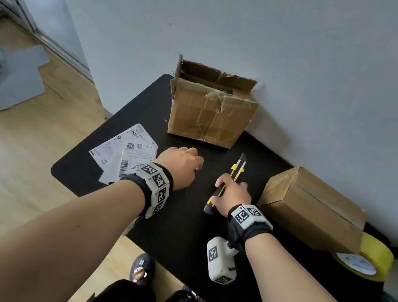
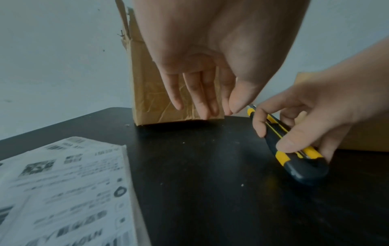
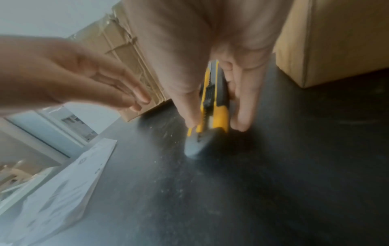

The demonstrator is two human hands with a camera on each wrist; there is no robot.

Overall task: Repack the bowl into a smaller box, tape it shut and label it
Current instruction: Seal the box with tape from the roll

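Observation:
A worn cardboard box (image 1: 209, 115) with torn open flaps stands at the back of the black table (image 1: 179, 227), against the wall. A second cardboard box (image 1: 312, 208), flaps closed, lies at the right. My right hand (image 1: 230, 193) grips a yellow-and-black utility knife (image 1: 230, 180) that lies on the table; thumb and fingers pinch its sides (image 3: 212, 106). My left hand (image 1: 182, 166) hovers over the table in front of the worn box (image 2: 174, 99), fingers straight and relaxed (image 2: 202, 99), holding nothing. No bowl is visible.
Printed shipping labels (image 1: 125, 156) lie at the table's left edge. A yellow tape roll (image 1: 368, 258) sits at the right edge behind the closed box. Wooden floor lies left of the table, and my feet are under its front edge.

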